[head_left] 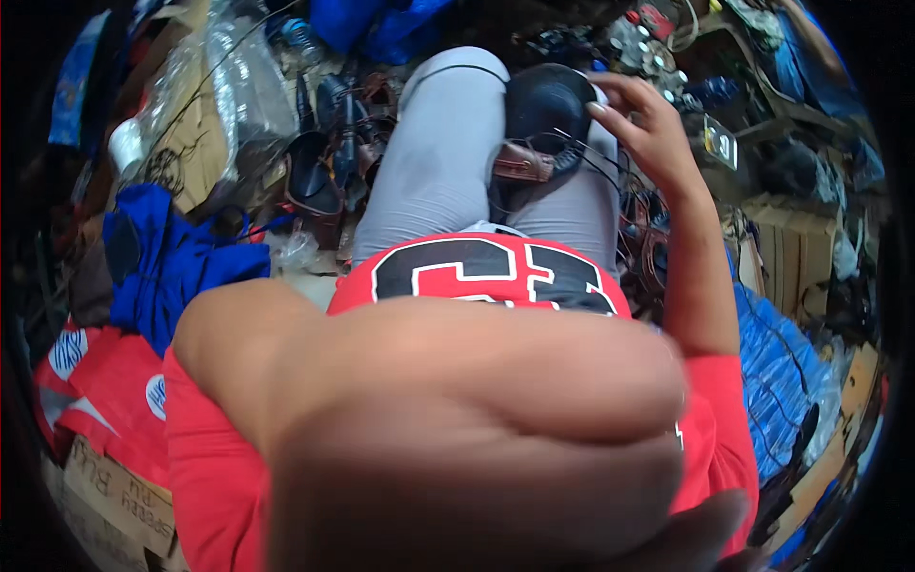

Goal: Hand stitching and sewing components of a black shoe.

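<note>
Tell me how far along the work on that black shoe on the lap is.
Done: nothing shows as finished; what has been done to the black shoe cannot be told. In hand: it rests between the grey-trousered knees, beside a brown leather piece, and the right hand touches its far edge with dark threads trailing. The left hand is hidden; its folded arm fills the foreground. Left: more dark shoes lie on the floor.

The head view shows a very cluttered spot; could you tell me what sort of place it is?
Probably a small shoe-repair workshop: dark shoes lie on the floor, a black shoe rests on the person's lap under the right hand, amid cardboard.
</note>
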